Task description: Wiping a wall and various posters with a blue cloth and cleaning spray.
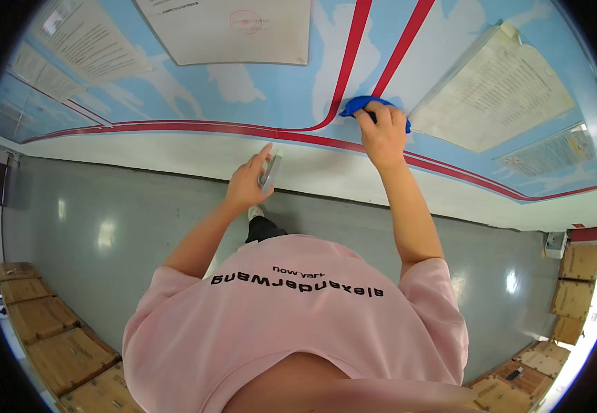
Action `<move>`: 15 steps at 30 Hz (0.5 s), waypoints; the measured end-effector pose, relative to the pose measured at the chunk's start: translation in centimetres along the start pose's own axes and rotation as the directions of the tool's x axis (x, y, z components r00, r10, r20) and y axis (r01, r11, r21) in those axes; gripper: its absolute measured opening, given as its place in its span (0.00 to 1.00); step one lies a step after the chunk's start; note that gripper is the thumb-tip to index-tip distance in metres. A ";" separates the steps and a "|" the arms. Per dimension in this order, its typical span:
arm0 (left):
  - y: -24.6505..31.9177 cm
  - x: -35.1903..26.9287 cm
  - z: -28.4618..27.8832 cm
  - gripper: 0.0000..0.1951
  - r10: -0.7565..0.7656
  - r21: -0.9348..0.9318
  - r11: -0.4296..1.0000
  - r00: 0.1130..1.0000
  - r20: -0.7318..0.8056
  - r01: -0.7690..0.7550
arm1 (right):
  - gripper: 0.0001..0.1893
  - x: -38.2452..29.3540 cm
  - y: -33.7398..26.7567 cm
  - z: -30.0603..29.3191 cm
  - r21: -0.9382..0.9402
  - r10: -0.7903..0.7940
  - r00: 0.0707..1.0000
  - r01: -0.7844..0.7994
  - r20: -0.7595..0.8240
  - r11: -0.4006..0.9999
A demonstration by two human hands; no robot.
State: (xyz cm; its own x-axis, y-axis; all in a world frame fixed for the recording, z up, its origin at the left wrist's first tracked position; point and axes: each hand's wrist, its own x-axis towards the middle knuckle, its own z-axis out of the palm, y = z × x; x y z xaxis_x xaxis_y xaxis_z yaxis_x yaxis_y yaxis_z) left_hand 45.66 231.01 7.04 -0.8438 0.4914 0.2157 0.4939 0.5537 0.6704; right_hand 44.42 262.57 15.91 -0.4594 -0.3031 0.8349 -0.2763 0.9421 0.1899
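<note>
My right hand (385, 135) presses a crumpled blue cloth (360, 105) against a wall panel (288, 98) painted light blue and white with red stripes. The cloth lies over the lower end of a red stripe, left of a large posted sheet (500, 88). Lower and to the left, my left hand (251, 178) holds a small, narrow, pale translucent object (271, 173) beside the white lower part of the wall. What that object is, I cannot tell. The fingers of my left hand point up towards the wall.
More paper sheets hang on the wall, one at the top centre (231, 31) and others at the left (89, 41). A grey glossy floor (138, 206) runs along the wall's foot. Brown boxes (71, 356) stand at the lower left, and others (572, 299) at the right.
</note>
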 end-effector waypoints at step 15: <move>-6.5 3.7 3.1 0.46 0.047 0.374 0.927 0.999 -0.015 -0.038 | 0.15 -0.7 0.0 -2.8 0.098 0.073 0.983 -0.091 0.171 0.991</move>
State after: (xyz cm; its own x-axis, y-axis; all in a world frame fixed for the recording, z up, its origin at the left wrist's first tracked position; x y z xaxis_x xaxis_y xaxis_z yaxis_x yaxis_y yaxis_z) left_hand 39.98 231.32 1.34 -0.8225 0.5072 0.2573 0.5685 0.7458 0.3472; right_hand 47.08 263.15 16.80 -0.6157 -0.2537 0.7460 -0.3153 0.9470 0.0618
